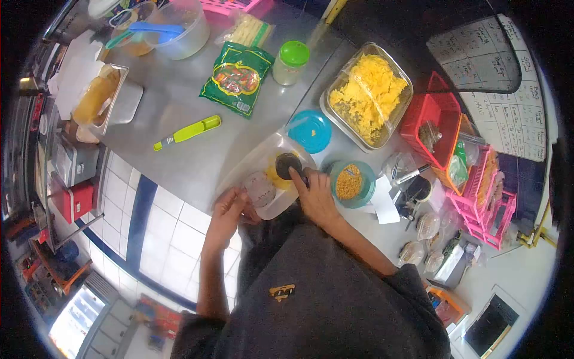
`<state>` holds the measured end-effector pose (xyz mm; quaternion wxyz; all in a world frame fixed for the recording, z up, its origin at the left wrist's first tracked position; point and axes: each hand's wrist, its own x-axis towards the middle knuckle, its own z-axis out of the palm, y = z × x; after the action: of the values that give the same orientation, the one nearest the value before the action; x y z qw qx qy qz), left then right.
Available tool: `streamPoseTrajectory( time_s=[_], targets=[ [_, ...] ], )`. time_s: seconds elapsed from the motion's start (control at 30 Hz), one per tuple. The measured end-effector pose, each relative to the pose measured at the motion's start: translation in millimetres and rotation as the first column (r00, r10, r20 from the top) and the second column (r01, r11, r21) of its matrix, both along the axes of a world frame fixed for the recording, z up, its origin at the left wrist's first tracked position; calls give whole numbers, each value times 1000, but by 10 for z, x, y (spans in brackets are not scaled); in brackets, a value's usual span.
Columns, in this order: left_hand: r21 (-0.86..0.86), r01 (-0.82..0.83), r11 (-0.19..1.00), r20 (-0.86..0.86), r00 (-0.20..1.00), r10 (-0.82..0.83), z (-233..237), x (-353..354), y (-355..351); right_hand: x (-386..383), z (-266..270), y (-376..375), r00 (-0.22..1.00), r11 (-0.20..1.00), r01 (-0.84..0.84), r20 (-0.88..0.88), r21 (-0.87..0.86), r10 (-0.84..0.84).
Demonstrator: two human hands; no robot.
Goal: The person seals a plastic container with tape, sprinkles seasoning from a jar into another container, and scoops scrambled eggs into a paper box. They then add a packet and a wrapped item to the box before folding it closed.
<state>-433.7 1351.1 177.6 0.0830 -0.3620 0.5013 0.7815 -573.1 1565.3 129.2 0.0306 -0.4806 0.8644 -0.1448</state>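
A translucent plastic tray (274, 206) lies at the metal table's front edge, close to my body. My left hand (226, 214) is closed at its near left rim, thumb and fingers pinched. Beside those fingers, a pale pinkish round piece (259, 189) rests in the tray. My right hand (317, 196) reaches over the right side, its index finger on a dark round piece (288, 166). Some yellow food (274, 176) shows partly under that dark piece. Close to my right hand stands a teal bowl (369, 186) with golden crumbs (348, 181) in it.
A glass dish of yellow shreds (369, 90) stands at the back right, near a blue lid (310, 131). Further left are a green-lidded jar (293, 63), a green packet (237, 79) and a lime-green tool (188, 133). Red and pink baskets (431, 116) line the right.
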Motion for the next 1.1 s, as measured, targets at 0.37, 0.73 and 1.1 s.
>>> streamPoseTrajectory(
  time_s=[0.37,0.73,1.1],
  targets=[
    [-56,11,998,10,1000,-10,11,-115,54,-1388,762,129,922,870,378,216,-317,-322],
    [-243,332,912,-111,924,-366,441,-1000,702,-2995,259,2330,436,466,866,-181,-180,-881],
    [-298,287,910,-195,915,-352,602,-1430,2522,-3070,1056,4157,541,146,627,293,-765,-789]
  ],
)
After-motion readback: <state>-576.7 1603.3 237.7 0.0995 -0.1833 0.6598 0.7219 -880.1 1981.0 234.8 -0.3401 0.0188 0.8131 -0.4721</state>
